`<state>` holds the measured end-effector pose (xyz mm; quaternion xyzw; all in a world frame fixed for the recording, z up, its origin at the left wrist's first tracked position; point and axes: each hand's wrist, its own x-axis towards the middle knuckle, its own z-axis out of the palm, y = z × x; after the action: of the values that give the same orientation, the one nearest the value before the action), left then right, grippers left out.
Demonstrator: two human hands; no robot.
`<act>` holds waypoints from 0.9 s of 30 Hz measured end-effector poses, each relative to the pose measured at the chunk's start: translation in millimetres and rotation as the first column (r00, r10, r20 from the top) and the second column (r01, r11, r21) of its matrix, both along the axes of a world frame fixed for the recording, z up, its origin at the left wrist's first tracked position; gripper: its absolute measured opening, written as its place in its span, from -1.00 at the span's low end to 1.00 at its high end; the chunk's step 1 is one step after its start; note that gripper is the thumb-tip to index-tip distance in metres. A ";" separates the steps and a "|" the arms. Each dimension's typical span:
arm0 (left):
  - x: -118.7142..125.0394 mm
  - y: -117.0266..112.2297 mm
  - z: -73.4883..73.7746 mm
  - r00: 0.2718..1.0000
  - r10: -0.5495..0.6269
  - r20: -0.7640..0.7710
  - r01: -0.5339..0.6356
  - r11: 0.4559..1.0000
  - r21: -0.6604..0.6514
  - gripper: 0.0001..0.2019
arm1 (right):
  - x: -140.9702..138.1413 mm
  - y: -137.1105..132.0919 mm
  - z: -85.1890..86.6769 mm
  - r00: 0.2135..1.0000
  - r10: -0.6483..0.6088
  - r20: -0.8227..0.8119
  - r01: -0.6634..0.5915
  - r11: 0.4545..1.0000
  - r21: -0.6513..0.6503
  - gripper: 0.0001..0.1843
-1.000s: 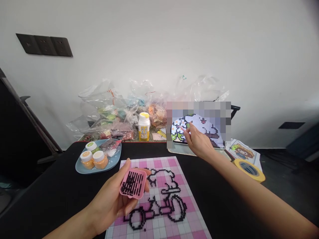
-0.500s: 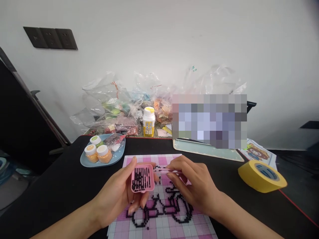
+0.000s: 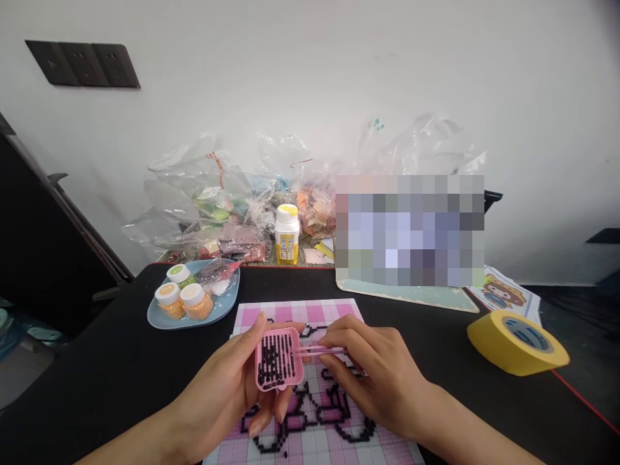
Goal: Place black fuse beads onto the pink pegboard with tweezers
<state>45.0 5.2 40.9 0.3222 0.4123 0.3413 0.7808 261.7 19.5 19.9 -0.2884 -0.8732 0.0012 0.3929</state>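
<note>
Small, rounded-square pink plastic tray (image 3: 299,373) held up over a pink-and-white checked pegboard (image 3: 310,447)

The tray, ridged inside and carrying black beads (image 3: 272,360), sits in the left hand (image 3: 232,369), which cups it between thumb and fingers. The right hand (image 3: 382,363) pinches slim pink tweezers (image 3: 324,352), their tips over the tray's right side; whether they grip a bead I cannot tell. Both hands and the tray hide parts of the pegboard and of its black bead outline (image 3: 356,433).

Beneath lies a black counter (image 3: 276,287) with a thin red edge. At its left, a pale blue rounded plate (image 3: 230,301) bears three clear jars with white lids (image 3: 197,306) and a clear plastic packet (image 3: 213,274). At right lies a thick roll of yellow tape (image 3: 489,339), near a white sheet with a printed cartoon figure (image 3: 504,294).

Behind, a white-and-yellow bottle (image 3: 287,240) stands upright before crumpled clear plastic bags (image 3: 208,200). A pixelated patch masks whatever stands over the pale green board (image 3: 411,297).

The plain pale wall (image 3: 310,77) closes the view, with a black socket panel (image 3: 86,64) at upper left.
</note>
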 end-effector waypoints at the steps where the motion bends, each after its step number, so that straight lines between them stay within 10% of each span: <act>1: 0.0 0.2 -0.1 1.000 -0.011 0.001 0.011 1.000 0.006 -0.38 | 0.1 -0.1 -0.1 1.000 0.001 0.002 -0.001 1.000 0.000 -0.87; 27: -2.6 5.9 7.8 0.999 0.032 -0.012 -0.031 0.998 0.061 -0.46 | 18.4 9.8 17.6 0.990 -0.063 -0.122 0.058 0.997 -0.042 -0.89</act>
<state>42.3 11.1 48.7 0.3415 0.4117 0.3637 0.7626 280.1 29.3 37.6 -0.3217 -0.8378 0.0237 0.4406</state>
